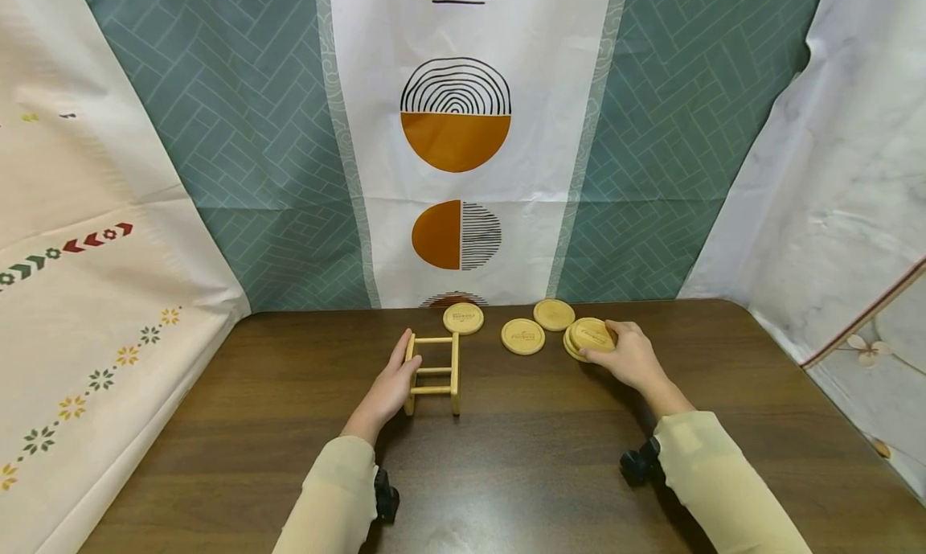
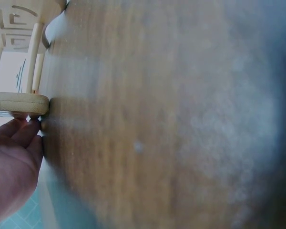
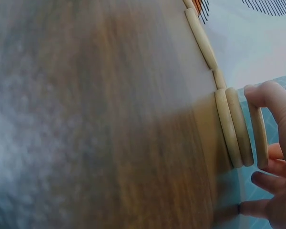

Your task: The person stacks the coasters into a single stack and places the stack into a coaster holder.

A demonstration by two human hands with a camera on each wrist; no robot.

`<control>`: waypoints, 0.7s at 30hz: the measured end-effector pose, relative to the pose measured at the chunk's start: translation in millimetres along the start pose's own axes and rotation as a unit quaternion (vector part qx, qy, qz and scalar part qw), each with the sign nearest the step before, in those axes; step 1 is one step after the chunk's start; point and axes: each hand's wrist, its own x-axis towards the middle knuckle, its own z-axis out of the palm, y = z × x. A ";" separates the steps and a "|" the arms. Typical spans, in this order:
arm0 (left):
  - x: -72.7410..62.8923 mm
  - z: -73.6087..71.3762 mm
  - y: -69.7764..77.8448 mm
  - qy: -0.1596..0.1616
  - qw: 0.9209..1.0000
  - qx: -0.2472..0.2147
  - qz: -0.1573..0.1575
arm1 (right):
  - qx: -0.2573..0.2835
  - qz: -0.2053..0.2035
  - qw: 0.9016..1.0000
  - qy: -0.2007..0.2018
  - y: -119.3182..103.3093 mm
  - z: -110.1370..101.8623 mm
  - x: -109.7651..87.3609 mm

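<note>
Coaster point(image 1: 592, 335) pinched between the thumb and fingers of the right hand point(image 1: 628, 354) — that is what my feed gives me, at the right end of the scatter near the far edge of the tabletop point(image 1: 521, 473). In the right wrist view I see a narrow gap between it and two stacked coasters point(image 3: 242, 128) beneath, so I judge the step in hand to be picking the top one off its pile. Three single coasters point(image 1: 524, 337) lie flat to the left, one of them near the small wooden rack point(image 1: 436, 371). The left hand point(image 1: 389, 383) grips that rack by its left side; I cannot tell whether every foot meets the tabletop. As I judge it, the next move calls for a firm pinch and a straight rise clear of the two below — a tilt could drag them askew — with the left hand steadying the rack.
</note>
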 end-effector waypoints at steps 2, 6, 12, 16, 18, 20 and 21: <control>-0.3 -0.1 -0.1 0.000 1.000 -0.001 0.000 | -0.002 0.001 1.000 -0.003 -1.4 0.4 0.3; -1.1 -0.2 0.2 -0.001 1.000 -0.001 -0.001 | -0.004 0.005 1.000 -0.006 -3.1 1.8 1.2; -2.0 0.4 1.0 0.001 1.000 0.001 0.001 | -0.006 0.008 1.000 -0.007 -5.1 4.0 2.4; -1.5 0.9 1.4 0.002 1.000 -0.001 0.003 | -0.006 0.013 1.000 -0.008 -6.9 4.6 3.2; -1.3 0.9 1.7 0.003 1.000 -0.003 0.004 | -0.007 0.016 1.000 -0.009 -7.7 4.3 3.4; -1.0 0.8 1.9 0.004 1.000 -0.004 0.004 | -0.008 0.019 1.000 -0.011 -8.7 3.6 3.7; -0.9 0.7 2.0 0.004 1.000 -0.005 0.004 | -0.008 0.021 1.000 -0.014 -9.2 3.1 3.7</control>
